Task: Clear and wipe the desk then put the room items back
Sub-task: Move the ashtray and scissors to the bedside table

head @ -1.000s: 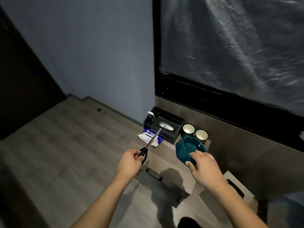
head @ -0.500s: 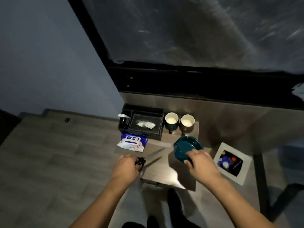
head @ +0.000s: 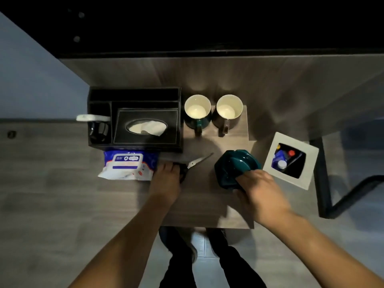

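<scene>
Dim light falls on a small wooden desk (head: 199, 204) set against a wood-panelled wall, seen from directly above. At its back left stands a black organiser (head: 135, 96) holding a tissue box (head: 145, 127) and a dark pump bottle (head: 97, 125) whose white nozzle juts left. A blue-and-white pack of wet wipes (head: 127, 165) lies just in front of the organiser, overhanging the desk's left edge. Two mugs (head: 197, 113) with pale insides stand side by side at the back, handles toward the person. The left hand (head: 166, 181) grips the dark handles of a pair of scissors (head: 199, 161); the handles are mostly hidden under the fingers, and only the blades show, lying on the desk and pointing up and right. The right hand (head: 259, 190) holds a teal ceramic dish (head: 236, 167) by its near rim, tilted; whether the dish touches the desk cannot be told. Right of the desk, a white-rimmed bin (head: 291, 161) shows blurred bottles inside. The person's dark trousers and shoes appear below the desk edge.
</scene>
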`<state>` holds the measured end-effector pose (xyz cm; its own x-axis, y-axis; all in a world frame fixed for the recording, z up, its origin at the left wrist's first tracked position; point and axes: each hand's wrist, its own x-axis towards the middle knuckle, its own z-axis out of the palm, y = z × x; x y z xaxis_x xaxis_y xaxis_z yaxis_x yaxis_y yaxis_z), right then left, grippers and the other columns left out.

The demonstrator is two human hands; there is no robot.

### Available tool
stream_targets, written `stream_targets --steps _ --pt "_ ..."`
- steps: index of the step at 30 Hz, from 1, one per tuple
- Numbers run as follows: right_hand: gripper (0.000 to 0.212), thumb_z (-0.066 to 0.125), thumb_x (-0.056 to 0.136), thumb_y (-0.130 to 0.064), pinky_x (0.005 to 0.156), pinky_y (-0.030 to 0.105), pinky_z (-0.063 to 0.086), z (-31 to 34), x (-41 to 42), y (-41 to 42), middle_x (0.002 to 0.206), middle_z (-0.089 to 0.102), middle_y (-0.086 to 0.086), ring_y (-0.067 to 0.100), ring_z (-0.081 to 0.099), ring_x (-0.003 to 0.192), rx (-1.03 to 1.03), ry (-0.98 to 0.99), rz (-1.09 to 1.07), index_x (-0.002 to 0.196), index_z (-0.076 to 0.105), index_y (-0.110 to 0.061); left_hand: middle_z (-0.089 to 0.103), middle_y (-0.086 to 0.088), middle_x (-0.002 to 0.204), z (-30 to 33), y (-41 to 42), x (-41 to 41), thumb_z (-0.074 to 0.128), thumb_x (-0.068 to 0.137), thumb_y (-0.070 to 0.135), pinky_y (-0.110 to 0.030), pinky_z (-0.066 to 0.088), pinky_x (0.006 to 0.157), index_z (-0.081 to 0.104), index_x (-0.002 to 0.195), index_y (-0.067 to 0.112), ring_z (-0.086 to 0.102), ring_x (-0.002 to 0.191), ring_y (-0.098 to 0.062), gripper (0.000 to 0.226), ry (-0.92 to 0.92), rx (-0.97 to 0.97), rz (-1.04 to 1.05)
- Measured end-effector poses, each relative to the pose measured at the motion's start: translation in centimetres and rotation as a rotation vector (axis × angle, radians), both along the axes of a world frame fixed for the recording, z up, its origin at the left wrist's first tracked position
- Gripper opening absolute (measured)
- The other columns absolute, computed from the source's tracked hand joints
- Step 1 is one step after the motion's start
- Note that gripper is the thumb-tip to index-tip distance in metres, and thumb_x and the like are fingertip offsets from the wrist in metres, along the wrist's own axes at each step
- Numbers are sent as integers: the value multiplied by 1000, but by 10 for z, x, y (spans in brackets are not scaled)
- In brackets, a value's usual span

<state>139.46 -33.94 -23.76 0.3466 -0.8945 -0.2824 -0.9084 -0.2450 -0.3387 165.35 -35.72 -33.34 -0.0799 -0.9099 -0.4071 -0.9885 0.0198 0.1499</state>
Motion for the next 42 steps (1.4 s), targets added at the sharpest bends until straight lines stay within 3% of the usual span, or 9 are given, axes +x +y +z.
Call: stream_targets --steps 9,11,13,16,19,21,33,38,42 --pt "11 75 71 -22 66 33 52 -12 11 -15 70 63 4 29 62 64 24 29 72 74 68 -15 56 -14 123 16 2 0 65 71 7 -41 43 97 58 129 11 50 110 -35 58 -45 20 77" --pt "14 70 81 -24 84 33 48 -4 16 -19 88 66 4 25 65 83 57 76 119 93 69 -16 60 -15 112 35 13 3 65 61 6 -40 49 88 62 123 9 55 97 -36 62 -6 8 83" --pt "26 49 97 -28 102 30 33 -4 19 -24 115 61 3 23 56 110 85 131 163 120 59 -18 61 -14 108 60 28 2 57 56 11 -41 52 81 65 116 9 58 91 -38 61 43 26 45" --pt "33 42 100 -29 108 29 24 -11 24 -29 126 57 3 23 49 119 115 173 168 130 54 -20 66 -13 100 100 46 -6 49 56 15 -40 56 74 70 104 7 63 85 -36 53 72 42 -19" --pt "39 45 97 -26 112 34 28 -24 27 -34 128 57 3 25 48 122 160 204 151 135 51 -23 67 -8 91 132 50 -12 35 66 22 -35 55 68 70 88 11 63 77 -31 43 66 43 -37" --pt "42 50 93 -23 110 38 32 -28 26 -35 128 57 3 26 46 124 184 223 125 136 50 -22 66 -8 92 146 49 -14 35 69 22 -34 53 70 69 87 12 61 80 -31 40 62 58 -30" --pt "43 58 87 -20 113 30 21 -53 6 -36 128 59 5 23 51 121 61 228 -36 130 57 -13 56 -4 121 140 36 -23 48 88 19 -35 43 95 61 114 14 50 110 -28 29 65 152 6" --pt "43 56 89 -16 115 32 17 -61 7 -41 135 54 6 25 45 128 72 255 9 132 54 -14 60 -9 91 130 44 -19 52 73 16 -37 52 68 61 79 12 56 81 -34 11 157 82 42" --pt "40 57 87 -15 116 36 19 -71 12 -46 129 59 8 25 51 122 44 232 64 127 58 -13 59 -9 86 127 42 -15 68 69 5 -36 48 63 61 77 10 55 75 -35 12 171 77 26"
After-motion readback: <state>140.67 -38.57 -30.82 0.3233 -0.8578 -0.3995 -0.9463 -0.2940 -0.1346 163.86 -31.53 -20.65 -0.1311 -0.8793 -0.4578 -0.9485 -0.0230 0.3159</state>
